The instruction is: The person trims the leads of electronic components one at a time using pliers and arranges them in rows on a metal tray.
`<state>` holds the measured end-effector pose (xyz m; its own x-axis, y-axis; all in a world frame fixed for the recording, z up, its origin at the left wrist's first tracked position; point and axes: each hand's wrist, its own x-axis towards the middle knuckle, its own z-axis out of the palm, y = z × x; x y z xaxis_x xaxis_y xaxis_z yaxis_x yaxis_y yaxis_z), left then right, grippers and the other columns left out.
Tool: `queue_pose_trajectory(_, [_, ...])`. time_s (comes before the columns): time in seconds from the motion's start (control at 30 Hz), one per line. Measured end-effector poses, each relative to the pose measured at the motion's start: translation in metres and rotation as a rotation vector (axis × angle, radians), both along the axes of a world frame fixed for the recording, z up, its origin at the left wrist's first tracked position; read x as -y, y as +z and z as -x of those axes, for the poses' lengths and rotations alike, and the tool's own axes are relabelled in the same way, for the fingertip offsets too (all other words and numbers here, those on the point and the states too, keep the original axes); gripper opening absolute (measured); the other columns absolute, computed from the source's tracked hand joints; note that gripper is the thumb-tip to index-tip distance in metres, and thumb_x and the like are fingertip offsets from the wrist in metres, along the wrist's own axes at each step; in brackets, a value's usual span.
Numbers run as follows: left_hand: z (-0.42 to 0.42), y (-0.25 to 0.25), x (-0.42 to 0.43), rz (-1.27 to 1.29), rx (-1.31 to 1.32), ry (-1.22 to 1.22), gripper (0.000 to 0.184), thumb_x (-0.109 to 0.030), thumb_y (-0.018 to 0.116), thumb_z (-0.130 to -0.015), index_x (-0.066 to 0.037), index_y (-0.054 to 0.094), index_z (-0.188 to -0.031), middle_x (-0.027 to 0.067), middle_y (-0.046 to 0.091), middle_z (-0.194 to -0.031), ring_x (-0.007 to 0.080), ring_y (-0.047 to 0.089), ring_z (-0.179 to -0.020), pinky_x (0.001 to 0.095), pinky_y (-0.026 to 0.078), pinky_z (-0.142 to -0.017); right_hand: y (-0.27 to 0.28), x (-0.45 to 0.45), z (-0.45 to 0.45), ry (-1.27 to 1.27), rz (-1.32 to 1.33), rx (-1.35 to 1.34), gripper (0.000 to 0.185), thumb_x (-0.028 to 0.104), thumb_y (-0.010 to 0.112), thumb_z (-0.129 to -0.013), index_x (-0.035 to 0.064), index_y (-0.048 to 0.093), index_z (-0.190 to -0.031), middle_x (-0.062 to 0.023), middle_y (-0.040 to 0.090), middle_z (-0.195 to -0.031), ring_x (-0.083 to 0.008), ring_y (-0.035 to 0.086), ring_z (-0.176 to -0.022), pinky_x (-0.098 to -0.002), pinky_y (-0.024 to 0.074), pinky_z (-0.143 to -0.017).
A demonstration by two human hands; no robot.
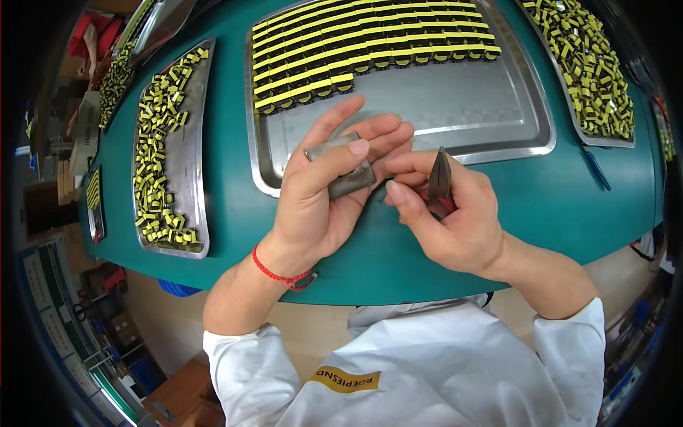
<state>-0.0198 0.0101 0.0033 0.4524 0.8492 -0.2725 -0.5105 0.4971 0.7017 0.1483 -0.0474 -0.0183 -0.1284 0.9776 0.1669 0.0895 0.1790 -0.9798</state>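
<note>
My left hand (pixel 304 199) is turned palm up, with a red braided cord round the wrist. A grey metal block (pixel 351 183) with a gap along its middle lies across its palm and fingers, pinned by the thumb. In my right hand (pixel 466 224) is a pair of needle-nose pliers (pixel 440 176), dark jaws pointing up and red handles mostly hidden in the palm. The thumb and index finger of that hand come close together beside the block; whether a small part is between them I cannot tell.
A large metal tray (pixel 455 99) holds rows of yellow-and-black parts (pixel 377 35). A narrow tray (pixel 191 160) at left and another tray (pixel 605 141) at right carry loose ones. Blue-handled tool (pixel 596 169) lies by the right tray on the green table (pixel 569 206).
</note>
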Motion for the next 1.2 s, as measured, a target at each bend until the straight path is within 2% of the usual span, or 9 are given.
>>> queue_pose_trajectory(0.1, [0.000,0.000,0.000,0.014,0.013,0.014,0.054,-0.010,0.053,-0.093,-0.001,0.036,-0.143,0.0229,0.053,-0.132,0.0375,0.053,-0.125,0.0493,0.047,-0.103,0.001,0.000,-0.002,0.015,0.047,0.071,0.021,0.003,0.062,-0.093,-0.0055,0.058,-0.113,-0.0090,0.069,-0.094,-0.0087,0.061,-0.072,-0.0229,0.0518,-0.062])
queue_pose_trajectory(0.17, [0.000,0.001,0.001,0.011,0.016,0.012,0.054,-0.010,0.052,-0.093,-0.001,0.036,-0.143,0.0228,0.053,-0.132,0.0373,0.053,-0.125,0.0491,0.047,-0.103,-0.003,-0.001,0.001,-0.027,-0.056,0.048,0.022,0.000,0.064,-0.091,-0.0038,0.060,-0.112,-0.0088,0.068,-0.096,-0.0098,0.062,-0.073,-0.0239,0.0526,-0.062])
queue_pose_trajectory(0.3, [0.000,0.001,0.004,-0.014,-0.028,-0.049,0.049,-0.020,0.049,-0.098,-0.003,0.037,-0.143,0.0223,0.055,-0.130,0.0364,0.055,-0.123,0.0470,0.047,-0.102,0.002,-0.009,0.000,-0.033,-0.150,0.141,0.029,-0.004,0.069,-0.085,-0.0013,0.061,-0.112,-0.0100,0.066,-0.099,-0.0135,0.064,-0.075,-0.0242,0.0540,-0.063])
queue_pose_trajectory(0.37, [0.000,0.001,0.005,-0.003,-0.030,-0.087,0.047,-0.026,0.046,-0.101,-0.003,0.039,-0.142,0.0222,0.055,-0.130,0.0358,0.055,-0.122,0.0460,0.047,-0.102,0.002,-0.015,-0.001,-0.044,-0.376,0.301,0.037,-0.006,0.073,-0.077,0.0014,0.063,-0.112,-0.0112,0.065,-0.101,-0.0188,0.067,-0.076,-0.0254,0.0560,-0.063])
queue_pose_trajectory(0.43, [-0.002,0.001,0.006,0.083,0.016,-0.086,0.050,-0.037,0.037,-0.104,-0.002,0.043,-0.139,0.0229,0.054,-0.132,0.0354,0.053,-0.124,0.0450,0.045,-0.105,0.003,-0.018,0.000,-0.056,-0.407,0.334,0.039,-0.007,0.074,-0.074,0.0018,0.064,-0.111,-0.0112,0.065,-0.101,-0.0208,0.068,-0.078,-0.0267,0.0566,-0.063])
queue_pose_trajectory(0.57, [-0.006,0.000,0.010,0.087,0.046,-0.066,0.052,-0.039,0.031,-0.105,-0.001,0.045,-0.137,0.0235,0.052,-0.135,0.0355,0.050,-0.127,0.0456,0.041,-0.108,-0.001,-0.021,0.001,-0.065,-0.506,0.439,0.041,-0.009,0.074,-0.070,0.0031,0.067,-0.108,-0.0100,0.066,-0.098,-0.0240,0.069,-0.081,-0.0296,0.0573,-0.061])
queue_pose_trajectory(0.63, [-0.007,-0.004,0.009,0.062,0.032,-0.050,0.048,-0.036,0.034,-0.105,0.001,0.047,-0.134,0.0175,0.057,-0.128,0.0262,0.058,-0.111,0.0384,0.049,-0.093,-0.001,-0.021,0.002,-0.075,-0.504,0.443,0.040,-0.009,0.075,-0.069,0.0032,0.067,-0.107,-0.0097,0.067,-0.096,-0.0243,0.069,-0.081,-0.0296,0.0571,-0.061])
queue_pose_trajectory(0.9, [-0.009,-0.008,0.009,0.032,0.006,-0.033,0.051,-0.037,0.034,-0.106,0.004,0.049,-0.132,0.0165,0.059,-0.123,0.0246,0.059,-0.108,0.0374,0.048,-0.093,0.007,-0.025,0.005,-0.099,-0.440,0.427,0.034,-0.007,0.075,-0.070,0.0034,0.067,-0.101,-0.0091,0.070,-0.095,-0.0240,0.070,-0.078,-0.0297,0.0565,-0.060])
queue_pose_trajectory(1.2, [-0.009,-0.008,0.008,0.061,0.021,-0.028,0.052,-0.037,0.032,-0.107,0.006,0.049,-0.132,0.0153,0.060,-0.118,0.0250,0.059,-0.105,0.0394,0.046,-0.098,0.017,-0.033,0.001,-0.021,-0.343,0.488,0.034,-0.011,0.066,-0.074,0.0023,0.066,-0.105,-0.0107,0.070,-0.101,-0.0245,0.070,-0.075,-0.0311,0.0562,-0.062])
